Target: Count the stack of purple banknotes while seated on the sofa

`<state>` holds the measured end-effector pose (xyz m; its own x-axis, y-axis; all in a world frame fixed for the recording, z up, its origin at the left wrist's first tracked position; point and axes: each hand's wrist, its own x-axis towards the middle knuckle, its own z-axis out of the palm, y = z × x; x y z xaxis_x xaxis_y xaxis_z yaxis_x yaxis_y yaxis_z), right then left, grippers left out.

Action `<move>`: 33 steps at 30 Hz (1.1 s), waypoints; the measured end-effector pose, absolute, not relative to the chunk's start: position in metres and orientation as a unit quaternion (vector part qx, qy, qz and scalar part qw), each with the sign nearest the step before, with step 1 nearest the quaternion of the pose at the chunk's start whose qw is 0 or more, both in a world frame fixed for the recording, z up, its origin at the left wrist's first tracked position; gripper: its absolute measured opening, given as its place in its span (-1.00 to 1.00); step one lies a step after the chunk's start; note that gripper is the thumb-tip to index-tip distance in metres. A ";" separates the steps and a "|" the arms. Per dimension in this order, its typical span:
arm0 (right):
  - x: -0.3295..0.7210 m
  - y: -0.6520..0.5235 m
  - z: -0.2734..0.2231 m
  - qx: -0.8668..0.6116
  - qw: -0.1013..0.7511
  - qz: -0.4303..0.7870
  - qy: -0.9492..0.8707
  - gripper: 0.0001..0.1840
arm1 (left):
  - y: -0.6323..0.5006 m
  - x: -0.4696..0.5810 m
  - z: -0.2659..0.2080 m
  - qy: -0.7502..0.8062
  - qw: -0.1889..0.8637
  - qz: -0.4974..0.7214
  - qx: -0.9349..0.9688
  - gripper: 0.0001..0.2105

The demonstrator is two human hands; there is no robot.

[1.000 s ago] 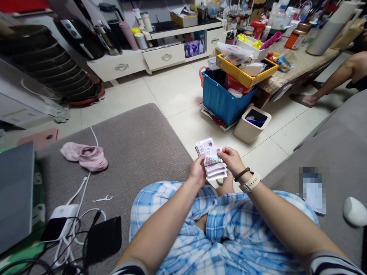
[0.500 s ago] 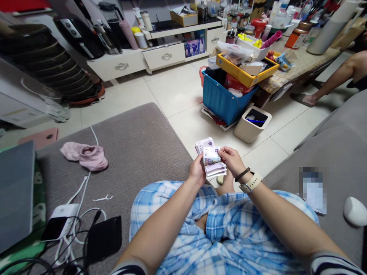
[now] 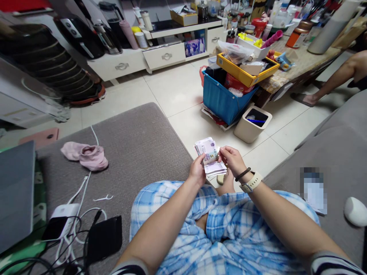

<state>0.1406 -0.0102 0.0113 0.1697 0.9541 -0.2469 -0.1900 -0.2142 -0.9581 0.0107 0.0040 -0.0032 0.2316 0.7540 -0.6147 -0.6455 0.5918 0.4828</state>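
- Stack of banknotes held in the air just past the knees, above the tiled floor, between both hands.
- Handling, judged: paper notes, light, thin and limp; they bend under their own weight and slide readily over one another. A loose stack can fan or slip, so the firm hold belongs near one short end with thumb on top and fingers under, leaving the far end free.
- Left hand: closed around the near left edge of the stack, thumb pressed on top, fingers curled beneath. It carries the bulk of the notes.
- Right hand: fingers drawn together, thumb and forefinger pinching the right end of the top note, the one showing a "5". The rest of the fingers are bent and not spread. A watch and a dark bead bracelet sit on that wrist.
- Far end of the stack fans slightly upward to the left; lower notes stick out pale below the pinched one.
- Surroundings: person seated on a grey sofa in blue checked shorts. Beige waste bin and blue crate stand on the floor ahead, well apart from the hands. Pink cloth, chargers and cables lie on the sofa to the left.
- Another person's leg shows at the far right by the cluttered tabletop.
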 end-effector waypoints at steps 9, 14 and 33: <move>0.143 -0.007 0.004 -0.597 0.536 0.504 -0.320 -0.61 | 0.000 0.008 -0.006 0.438 0.771 0.450 0.109 -0.77; 0.143 -0.007 0.003 -0.594 0.529 0.515 -0.320 -0.68 | 0.002 0.010 -0.008 0.437 0.778 0.445 0.077 -0.82; 0.141 -0.008 0.010 -0.576 0.526 0.542 -0.311 -0.66 | 0.004 0.011 0.000 0.437 0.784 0.438 0.057 -0.76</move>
<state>0.1408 -0.0084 0.0095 0.2189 0.9292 -0.2978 -0.2123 -0.2525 -0.9440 0.0112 0.0040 -0.0002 0.2347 0.7368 -0.6340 -0.6366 0.6094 0.4726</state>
